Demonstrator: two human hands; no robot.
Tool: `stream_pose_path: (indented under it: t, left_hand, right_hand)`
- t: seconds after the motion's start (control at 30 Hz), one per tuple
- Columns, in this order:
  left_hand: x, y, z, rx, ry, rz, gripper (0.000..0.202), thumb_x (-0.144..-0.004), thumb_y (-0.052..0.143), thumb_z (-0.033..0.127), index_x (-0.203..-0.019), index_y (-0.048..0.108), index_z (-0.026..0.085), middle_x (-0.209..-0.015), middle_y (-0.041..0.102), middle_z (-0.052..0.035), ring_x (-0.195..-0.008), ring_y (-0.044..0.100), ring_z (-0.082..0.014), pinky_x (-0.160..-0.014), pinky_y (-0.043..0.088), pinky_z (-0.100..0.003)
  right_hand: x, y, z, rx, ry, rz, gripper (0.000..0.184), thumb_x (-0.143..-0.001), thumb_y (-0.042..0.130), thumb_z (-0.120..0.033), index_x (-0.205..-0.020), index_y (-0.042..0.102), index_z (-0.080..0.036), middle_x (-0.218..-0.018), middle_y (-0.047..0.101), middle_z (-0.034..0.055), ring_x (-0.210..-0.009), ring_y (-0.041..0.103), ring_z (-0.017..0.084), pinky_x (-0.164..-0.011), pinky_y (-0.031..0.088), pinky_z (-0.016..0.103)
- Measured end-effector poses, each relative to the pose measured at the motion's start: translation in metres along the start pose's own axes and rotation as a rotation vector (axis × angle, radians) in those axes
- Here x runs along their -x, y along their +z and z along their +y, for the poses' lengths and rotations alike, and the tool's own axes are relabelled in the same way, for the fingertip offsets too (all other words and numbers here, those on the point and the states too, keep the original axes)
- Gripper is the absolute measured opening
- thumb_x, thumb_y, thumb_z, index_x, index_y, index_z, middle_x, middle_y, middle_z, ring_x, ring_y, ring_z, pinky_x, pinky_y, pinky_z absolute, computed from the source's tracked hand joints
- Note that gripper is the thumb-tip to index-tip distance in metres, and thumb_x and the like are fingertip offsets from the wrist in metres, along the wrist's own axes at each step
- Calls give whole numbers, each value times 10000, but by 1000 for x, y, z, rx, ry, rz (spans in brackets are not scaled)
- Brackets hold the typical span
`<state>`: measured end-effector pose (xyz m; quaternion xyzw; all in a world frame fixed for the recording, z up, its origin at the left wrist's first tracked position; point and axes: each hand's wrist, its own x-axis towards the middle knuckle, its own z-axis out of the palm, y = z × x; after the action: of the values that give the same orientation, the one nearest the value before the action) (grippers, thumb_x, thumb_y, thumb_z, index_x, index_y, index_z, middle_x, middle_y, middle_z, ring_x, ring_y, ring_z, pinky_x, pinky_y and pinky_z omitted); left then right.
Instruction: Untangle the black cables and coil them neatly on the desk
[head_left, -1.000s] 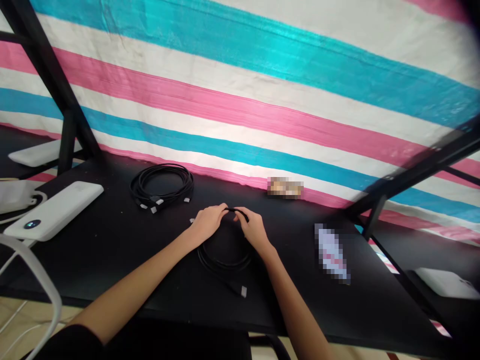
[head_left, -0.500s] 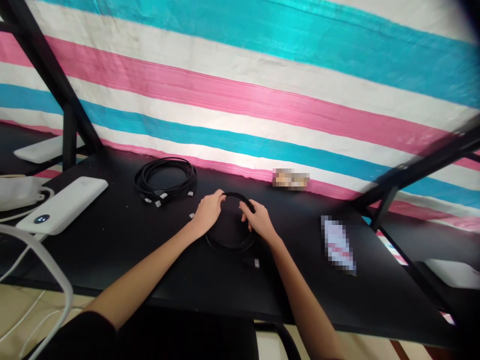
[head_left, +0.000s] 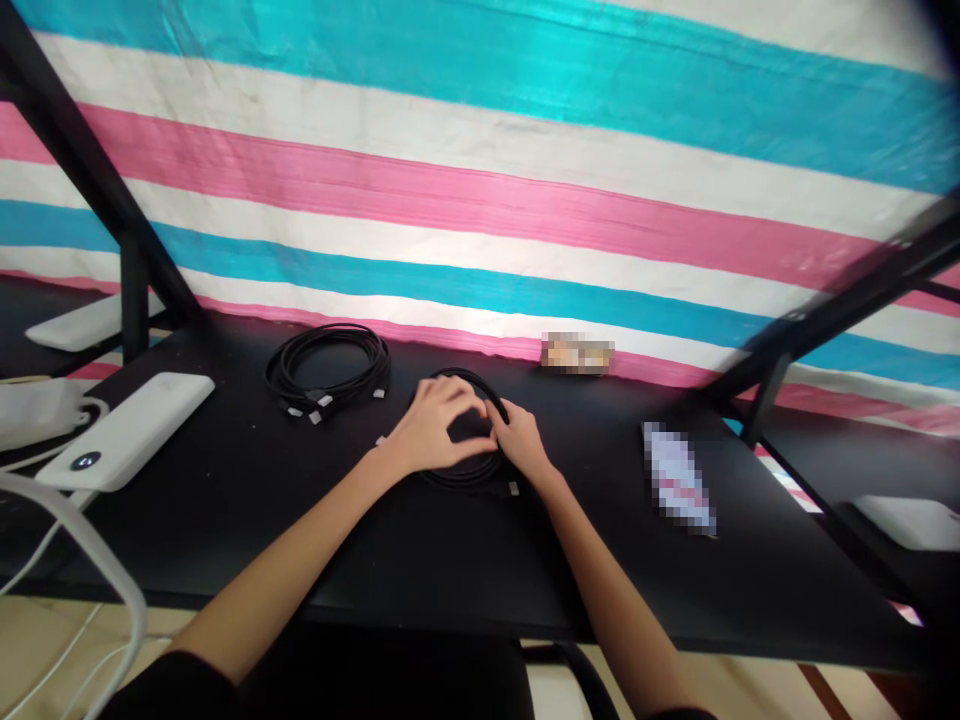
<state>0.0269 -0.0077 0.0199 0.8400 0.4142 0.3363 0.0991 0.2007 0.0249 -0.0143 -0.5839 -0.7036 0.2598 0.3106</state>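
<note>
A black cable coiled into a loop (head_left: 459, 481) lies on the black table between my two hands. My right hand (head_left: 519, 436) is closed round the right side of this coil. My left hand (head_left: 437, 424) reaches across the coil's left side, fingers apart and thumb stretched towards the right fingertips. Just below the coil sticks out a plug with a pale tip (head_left: 513, 488). Another pale tip (head_left: 381, 440) shows beside my left wrist. To the left, farther back, rests a second coiled black cable (head_left: 381, 366) with several pale plug tips.
A white power bank (head_left: 142, 430) and white cables (head_left: 112, 560) are at the left. A blurred packet (head_left: 679, 480) lies at the right, and a blurred small item (head_left: 577, 354) at the back. Black frame bars (head_left: 135, 290) and a striped sheet (head_left: 480, 190) bound the table.
My left hand has let go of the coil's upper left and moved right over it, its fingers spreading. The right hand stays on the coil, which sits lower. The view has shifted slightly.
</note>
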Motion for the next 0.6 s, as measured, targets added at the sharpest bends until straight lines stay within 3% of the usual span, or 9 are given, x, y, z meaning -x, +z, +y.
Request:
stream_pose_path:
  t: [0.1,0.17,0.27,0.43,0.6]
  left_hand:
    - [7,8,6,77,77,-326,569,-626,651,631,-1008,563,219,-1090,557,-63,-1074,499,-254,-981,291,-399]
    - [11,13,5,61,59,-417,660,-608,664,629,-1100,527,211,-1115,551,-81,-1085,496,-273,-987,287,-420]
    - [12,12,-1,2,45,-438,629,-643,677,555,-1145,508,216,-1128,543,-77,-1065,503,-270,-982,287,-434]
    - [9,6,-2,-40,19,-473,302,-670,671,410,-868,567,208,-925,567,-16,-894,548,-203,-951,315,-397]
    - [10,14,6,-127,72,-461,204,-664,628,233,-831,518,195,-865,599,-12,-846,559,-195,-842,379,-327]
  right_hand:
    - [1,-4,-1,92,55,-7,335,-887,389,-438,-782,618,-217,-493,594,-27,-555,606,152,-590,387,244]
    - [1,-7,-1,101,93,-19,331,-896,371,-433,-834,622,-226,-489,591,-36,-558,607,149,-611,384,248]
    - [0,-11,0,134,130,-14,308,-894,380,-429,-870,620,-238,-480,582,-42,-578,608,150,-610,370,246]
    - [-2,-13,2,196,160,0,243,-885,411,-374,-849,602,-229,-510,609,-25,-630,614,161,-592,352,236]
    - [-5,-11,7,205,119,32,217,-881,426,-346,-774,557,-210,-508,614,-12,-617,614,162,-598,369,230]
